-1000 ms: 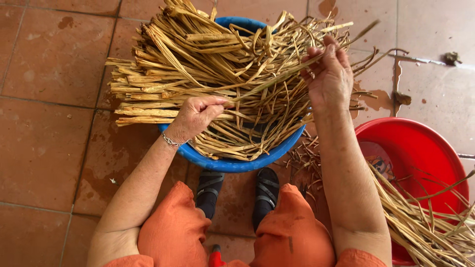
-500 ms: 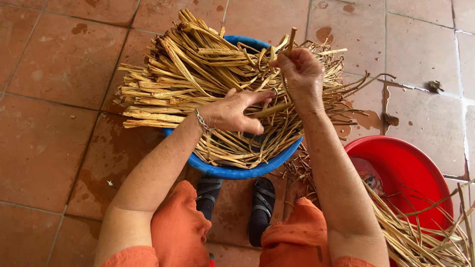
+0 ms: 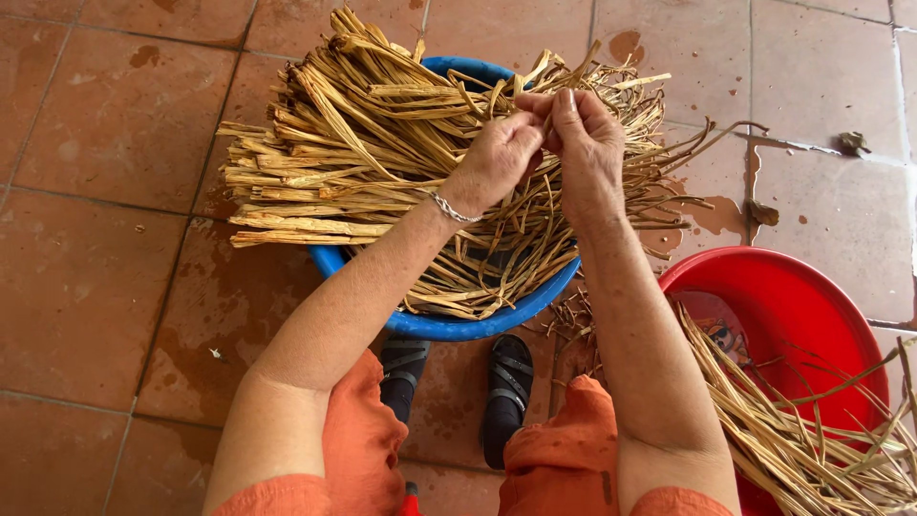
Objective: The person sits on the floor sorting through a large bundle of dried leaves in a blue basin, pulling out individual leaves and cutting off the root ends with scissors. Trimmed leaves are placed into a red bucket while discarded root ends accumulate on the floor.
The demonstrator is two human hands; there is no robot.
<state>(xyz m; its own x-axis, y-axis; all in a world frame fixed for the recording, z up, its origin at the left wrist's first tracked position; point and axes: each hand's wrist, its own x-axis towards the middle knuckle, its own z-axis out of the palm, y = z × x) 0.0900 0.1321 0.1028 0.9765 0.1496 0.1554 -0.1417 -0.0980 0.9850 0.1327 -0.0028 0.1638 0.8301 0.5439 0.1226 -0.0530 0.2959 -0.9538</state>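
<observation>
Left hand [image 3: 497,158] & right hand [image 3: 583,143] both pinch one dried stalk [image 3: 535,105] over blue basin [image 3: 449,325]; seems mid-split, next needs steady pull apart

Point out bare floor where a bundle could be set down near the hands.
Free: tiled floor left of the blue basin, and the tiles beyond the red basin at upper right. Crowded: the blue basin, heaped with dried stalks overhanging its left rim, where the left hand and right hand meet; loose stalks fill the red basin.
</observation>
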